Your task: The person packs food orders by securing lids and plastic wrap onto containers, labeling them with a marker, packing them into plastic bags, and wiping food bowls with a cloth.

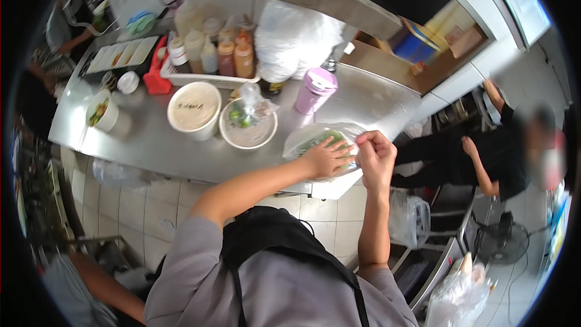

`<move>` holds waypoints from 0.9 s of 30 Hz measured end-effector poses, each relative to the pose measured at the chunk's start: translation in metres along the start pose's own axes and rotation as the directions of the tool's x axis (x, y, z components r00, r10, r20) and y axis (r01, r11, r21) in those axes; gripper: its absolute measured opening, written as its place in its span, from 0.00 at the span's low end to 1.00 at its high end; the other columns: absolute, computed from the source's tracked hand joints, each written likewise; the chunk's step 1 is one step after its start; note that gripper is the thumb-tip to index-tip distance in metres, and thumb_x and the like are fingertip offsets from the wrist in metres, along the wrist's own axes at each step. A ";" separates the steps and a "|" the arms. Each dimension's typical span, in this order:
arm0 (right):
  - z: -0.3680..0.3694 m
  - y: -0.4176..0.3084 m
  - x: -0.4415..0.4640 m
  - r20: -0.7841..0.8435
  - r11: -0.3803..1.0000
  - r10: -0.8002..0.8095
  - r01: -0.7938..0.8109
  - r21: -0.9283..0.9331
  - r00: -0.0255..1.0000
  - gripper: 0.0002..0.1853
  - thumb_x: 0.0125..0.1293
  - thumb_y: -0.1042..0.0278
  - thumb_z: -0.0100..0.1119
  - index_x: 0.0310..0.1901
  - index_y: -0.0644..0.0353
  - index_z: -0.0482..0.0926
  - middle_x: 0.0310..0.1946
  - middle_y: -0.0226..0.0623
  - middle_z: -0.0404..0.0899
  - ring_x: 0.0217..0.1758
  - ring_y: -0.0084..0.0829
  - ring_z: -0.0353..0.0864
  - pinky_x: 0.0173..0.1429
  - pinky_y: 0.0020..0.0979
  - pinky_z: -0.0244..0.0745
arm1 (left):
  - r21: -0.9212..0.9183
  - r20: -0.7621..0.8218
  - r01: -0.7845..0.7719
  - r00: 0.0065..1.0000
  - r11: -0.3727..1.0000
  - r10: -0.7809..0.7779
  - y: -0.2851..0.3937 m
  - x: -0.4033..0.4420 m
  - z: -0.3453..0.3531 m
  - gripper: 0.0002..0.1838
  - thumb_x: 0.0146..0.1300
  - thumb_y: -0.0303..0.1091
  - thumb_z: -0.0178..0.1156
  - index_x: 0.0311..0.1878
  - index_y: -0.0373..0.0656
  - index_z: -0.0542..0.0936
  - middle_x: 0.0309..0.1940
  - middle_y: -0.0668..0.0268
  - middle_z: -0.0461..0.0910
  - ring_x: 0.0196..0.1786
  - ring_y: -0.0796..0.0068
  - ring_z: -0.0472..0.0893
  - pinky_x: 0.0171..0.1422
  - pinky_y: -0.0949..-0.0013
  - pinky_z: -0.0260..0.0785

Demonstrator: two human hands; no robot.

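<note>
A clear plastic bag (296,142) with green contents lies at the front edge of the steel counter (142,145). My left hand (330,157) rests flat on the bag, its fingers spread. At the bag's right side my right hand (375,152) is raised with its fingers curled together; they appear to pinch the edge of the bag. Just left of the bag stands a round lidded tub (251,136) with a small knotted bag of green pieces on it. A pink lidded cup (316,91) is behind the bag.
Another lidded tub (194,109) and a white container of food (103,112) stand further left. Sauce bottles (225,57) fill a white basket at the back, beside a large plastic bag (293,39). People in dark clothes (493,151) are at the right and far left.
</note>
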State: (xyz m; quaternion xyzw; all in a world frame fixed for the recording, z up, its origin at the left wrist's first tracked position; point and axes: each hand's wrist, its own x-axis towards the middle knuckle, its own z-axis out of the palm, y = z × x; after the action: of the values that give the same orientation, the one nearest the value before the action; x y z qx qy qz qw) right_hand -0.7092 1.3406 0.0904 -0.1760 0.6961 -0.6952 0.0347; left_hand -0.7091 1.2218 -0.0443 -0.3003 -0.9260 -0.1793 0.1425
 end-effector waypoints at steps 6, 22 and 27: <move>0.002 -0.029 0.011 -0.037 0.989 -0.064 0.058 -0.139 0.997 0.07 0.55 0.82 0.49 0.27 0.66 0.79 0.15 0.23 0.70 0.16 0.11 0.62 0.21 0.16 0.55 | -0.209 0.174 0.260 0.959 0.943 -0.225 -0.012 -0.006 -0.034 0.26 0.63 0.47 0.48 0.59 0.41 0.67 0.61 0.53 0.64 0.65 0.56 0.62 0.68 0.57 0.53; -0.022 -0.011 0.029 0.328 0.956 0.166 -0.070 -0.283 0.930 0.12 0.61 0.73 0.48 0.41 0.67 0.79 0.18 0.27 0.71 0.17 0.16 0.67 0.22 0.21 0.66 | 0.232 0.268 -0.259 0.944 0.938 0.195 -0.045 -0.085 -0.201 0.30 0.46 0.63 0.53 0.36 0.42 0.77 0.31 0.64 0.76 0.50 0.66 0.74 0.65 0.56 0.56; -0.046 -0.019 0.035 0.186 0.976 0.159 -0.125 -0.180 0.970 0.11 0.62 0.72 0.49 0.40 0.67 0.79 0.19 0.28 0.73 0.17 0.16 0.69 0.23 0.20 0.67 | 0.335 0.185 -0.299 0.951 0.894 0.249 -0.055 -0.077 -0.212 0.16 0.49 0.48 0.58 0.32 0.44 0.75 0.29 0.67 0.74 0.50 0.70 0.74 0.64 0.56 0.57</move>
State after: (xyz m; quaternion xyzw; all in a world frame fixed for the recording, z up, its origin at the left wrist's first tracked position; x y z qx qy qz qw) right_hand -0.7514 1.3751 0.1169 -0.1965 0.7558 -0.6090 0.1390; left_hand -0.6496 1.0523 0.1035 -0.4084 -0.8989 0.0358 0.1545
